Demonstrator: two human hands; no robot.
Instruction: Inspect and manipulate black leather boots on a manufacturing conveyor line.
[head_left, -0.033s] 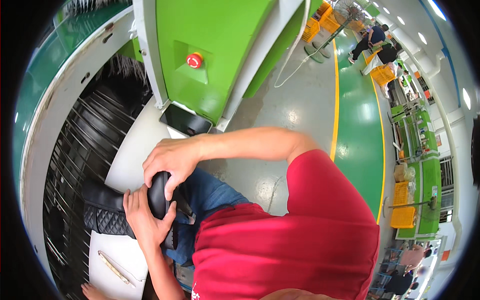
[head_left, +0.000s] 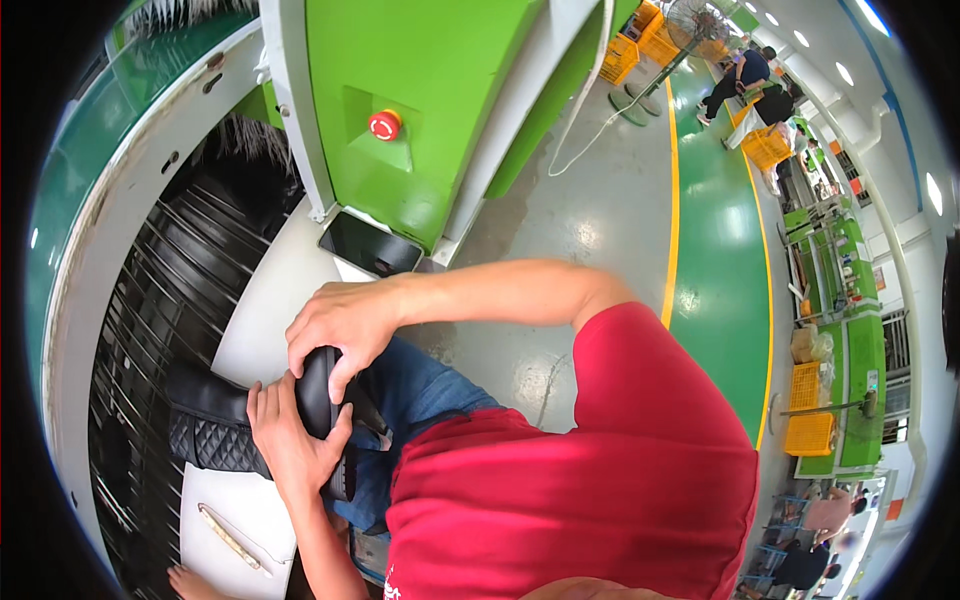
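Slippage is your risk: your right hand (head_left: 340, 325) and left hand (head_left: 290, 435) clamp the black quilted leather boot (head_left: 225, 425) at lower left, and its smooth heel could twist free.

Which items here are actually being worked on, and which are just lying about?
In hand:
- black quilted boot, pressed between both hands
- left hand, underneath it
- right hand, on top

Lying about:
- dark tablet-like screen on the white bench
- pale stick-shaped tool on the white board
- red emergency-stop button on the green machine
- yellow crates across the aisle
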